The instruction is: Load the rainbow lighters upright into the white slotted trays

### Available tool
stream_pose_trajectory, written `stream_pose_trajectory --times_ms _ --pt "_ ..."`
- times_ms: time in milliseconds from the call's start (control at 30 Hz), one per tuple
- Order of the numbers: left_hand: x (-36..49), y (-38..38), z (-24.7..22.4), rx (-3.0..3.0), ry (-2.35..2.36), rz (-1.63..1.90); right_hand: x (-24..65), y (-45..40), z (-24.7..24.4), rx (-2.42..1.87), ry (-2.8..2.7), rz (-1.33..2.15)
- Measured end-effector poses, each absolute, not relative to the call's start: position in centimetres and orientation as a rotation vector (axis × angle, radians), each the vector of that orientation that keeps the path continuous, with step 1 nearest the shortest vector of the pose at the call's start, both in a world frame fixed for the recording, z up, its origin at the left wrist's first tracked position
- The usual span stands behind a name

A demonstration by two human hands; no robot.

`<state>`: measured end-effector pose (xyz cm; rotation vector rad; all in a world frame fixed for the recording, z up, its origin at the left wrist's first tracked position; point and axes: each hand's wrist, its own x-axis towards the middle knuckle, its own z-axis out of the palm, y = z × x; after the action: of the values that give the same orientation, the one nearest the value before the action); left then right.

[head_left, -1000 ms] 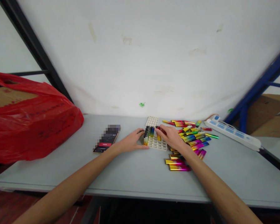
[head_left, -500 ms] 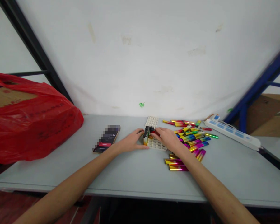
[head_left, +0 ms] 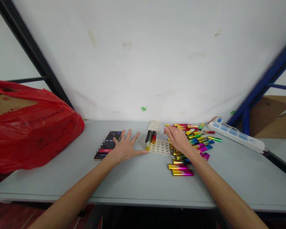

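My left hand [head_left: 126, 149] is open, fingers spread wide, its thumb tip beside the near left corner of a white tray [head_left: 162, 149] with rows of round holes. Along that tray's left side stands a row of upright lighters with black tops, the nearest a yellow lighter [head_left: 147, 145]. One red lighter [head_left: 153, 136] stands beside the row. My right hand [head_left: 178, 139] is over the left edge of a pile of shiny multicoloured lighters [head_left: 200, 147]. Its fingers are bent and pressed together, pointing left; anything under them is hidden.
Behind the tray lies a second white holed tray [head_left: 154, 126]. A phone [head_left: 113, 136] with a timer lies at left, partly behind my left hand. A red plastic bag [head_left: 35, 130] stands far left. A white power strip [head_left: 237, 135] lies at right, near cardboard boxes [head_left: 267, 117].
My left hand has moved left from the lighters and spread its fingers. My right hand has left the standing lighters and moved right to the pile. The red lighter now stands uncovered.
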<state>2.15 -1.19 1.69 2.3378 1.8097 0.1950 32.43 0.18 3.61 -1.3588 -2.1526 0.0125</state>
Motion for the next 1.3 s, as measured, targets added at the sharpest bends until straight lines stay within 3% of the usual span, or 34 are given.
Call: stream_pose_trajectory --times_ms 367,667,1033,1300 --pt "3.6 -3.0 3.7 2.364 1.971 -0.133 35.4 2.3 3.2 -1.523 -2.102 -0.154" --pt "3.7 -2.3 2.6 2.522 1.785 0.117 39.6 6.0 0.0 -1.628 -2.26 -0.126" --pt "3.0 0.5 0.1 2.534 1.301 0.27 38.2 5.9 1.6 -1.922 -2.257 -0.089" --pt "2.9 1.7 -0.9 2.484 1.21 0.51 37.6 5.9 1.6 -2.021 -2.181 -0.056"
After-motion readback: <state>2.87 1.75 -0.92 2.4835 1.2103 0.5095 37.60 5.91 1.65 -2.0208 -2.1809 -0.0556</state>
